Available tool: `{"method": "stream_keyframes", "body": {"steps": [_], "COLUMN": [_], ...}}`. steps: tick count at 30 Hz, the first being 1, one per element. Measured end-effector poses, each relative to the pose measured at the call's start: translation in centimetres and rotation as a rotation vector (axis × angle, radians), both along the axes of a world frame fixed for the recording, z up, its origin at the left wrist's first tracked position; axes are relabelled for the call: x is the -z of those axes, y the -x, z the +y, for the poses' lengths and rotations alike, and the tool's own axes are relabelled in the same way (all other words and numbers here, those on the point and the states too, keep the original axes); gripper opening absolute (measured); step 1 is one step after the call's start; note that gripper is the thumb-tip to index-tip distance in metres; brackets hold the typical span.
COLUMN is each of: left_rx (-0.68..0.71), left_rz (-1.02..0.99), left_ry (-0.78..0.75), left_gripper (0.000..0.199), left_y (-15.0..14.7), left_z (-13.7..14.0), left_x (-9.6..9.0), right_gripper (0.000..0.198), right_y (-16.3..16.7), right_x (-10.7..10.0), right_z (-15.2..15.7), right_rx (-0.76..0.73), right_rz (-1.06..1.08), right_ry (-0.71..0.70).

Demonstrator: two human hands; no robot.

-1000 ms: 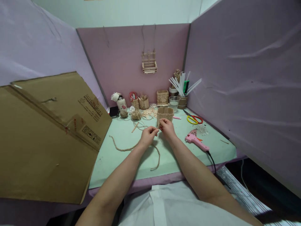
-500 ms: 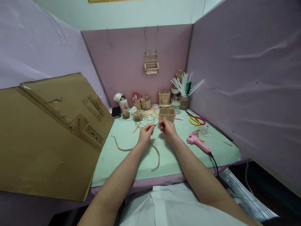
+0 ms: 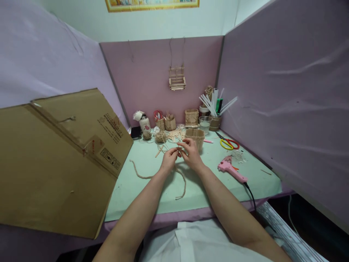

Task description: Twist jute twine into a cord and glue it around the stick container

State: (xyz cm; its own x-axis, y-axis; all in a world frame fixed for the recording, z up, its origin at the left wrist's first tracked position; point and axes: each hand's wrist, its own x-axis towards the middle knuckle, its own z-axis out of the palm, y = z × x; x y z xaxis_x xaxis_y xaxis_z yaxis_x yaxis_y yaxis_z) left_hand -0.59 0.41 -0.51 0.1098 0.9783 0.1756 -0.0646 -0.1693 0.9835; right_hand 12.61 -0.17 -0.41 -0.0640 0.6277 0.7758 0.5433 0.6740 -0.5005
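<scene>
My left hand is closed in a pinch on a thin twine, of which only a little shows at the fingertips. Against those fingertips reaches my right hand, its fingers stretched and apart, thumb and index on either side of the pinch. Below and left of the hands, a thicker jute cord lies in a curve on the table, partly hidden by my left forearm. Another curved length of cord lies between the forearms. Just behind my right hand stands an oval woven-looking basket.
A pink glue gun and scissors lie to the right. Twine balls, wooden sticks, a water cup and small containers line the back. A large cardboard sheet leans at left.
My right hand has moved left to meet my left hand, and its fingers have spread from a pinch. The view has tilted up slightly.
</scene>
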Motion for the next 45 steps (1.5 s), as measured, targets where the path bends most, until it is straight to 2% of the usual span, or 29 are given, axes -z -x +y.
{"method": "stream_keyframes", "body": {"steps": [3, 7, 10, 13, 16, 18, 21, 24, 27, 31, 34, 38, 42, 45], "left_rx": [0.033, 0.120, 0.209, 0.230, 0.141, -0.038, -0.297, -0.280, -0.167, -0.056, -0.062, -0.069, -0.084, -0.103], "left_rz": [0.034, 0.101, 0.277, 0.481, 0.590, 0.500, 0.021, -0.520, -0.826, -0.874, -0.841, -0.858, -0.852, -0.810], "left_ry": [-0.021, 0.072, 0.177, 0.070, -0.017, -0.021, -0.011, 0.098, 0.133, 0.056, 0.068, 0.138, 0.139, 0.120], "left_gripper": [0.021, 0.029, 0.030, 0.024, 0.019, 0.016, 0.016, 0.012, 0.004, 0.013, 0.019, 0.009, 0.001, 0.006], "left_y": [-0.1, 0.5, 2.3, 5.4, 9.1, 11.2, 12.9, 13.1, 12.7, 12.2, 12.1, 12.2, 12.5, 12.6], "left_z": [-0.2, -0.8, -1.9, -3.4, -4.1, -3.6, -2.2, -0.9, -0.7, -1.4, -2.0, -2.3, -2.3, -2.2], "left_x": [-0.1, -1.0, -3.3, -6.6, -8.9, -9.0, -7.5, -5.5, -4.5, -4.4, -4.6, -4.7, -4.7, -4.6], "right_gripper": [0.021, 0.015, 0.014, 0.014, 0.014, 0.014, 0.012, 0.011, 0.009, 0.008, 0.018, 0.023, 0.014, 0.014], "right_y": [-0.2, -0.6, -1.1, -1.5, -1.4, -1.1, -0.4, 0.3, 0.6, 0.6, 0.4, 0.7, 4.3, 9.3], "right_x": [0.1, 0.0, -0.1, -0.2, -0.4, -0.4, -0.4, -0.4, -0.5, -0.7, -1.3, -3.7, -6.7, -6.7], "right_z": [0.2, 0.3, 0.5, 0.7, 0.5, 0.2, -0.2, -0.5, -0.8, -1.3, -1.5, -1.3, -0.4, 1.0], "right_rx": [0.020, 0.085, 0.164, 0.239, 0.271, 0.246, 0.147, 0.030, -0.068, -0.211, -0.286, -0.201, -0.170, -0.231], "right_rz": [-0.110, -0.045, 0.147, 0.372, 0.521, 0.530, 0.442, 0.316, 0.201, 0.132, 0.240, 0.295, 0.002, -0.316], "right_ry": [-0.032, -0.072, -0.049, 0.035, 0.115, 0.135, 0.139, 0.142, 0.188, 0.290, 0.337, 0.399, 0.423, 0.455]}}
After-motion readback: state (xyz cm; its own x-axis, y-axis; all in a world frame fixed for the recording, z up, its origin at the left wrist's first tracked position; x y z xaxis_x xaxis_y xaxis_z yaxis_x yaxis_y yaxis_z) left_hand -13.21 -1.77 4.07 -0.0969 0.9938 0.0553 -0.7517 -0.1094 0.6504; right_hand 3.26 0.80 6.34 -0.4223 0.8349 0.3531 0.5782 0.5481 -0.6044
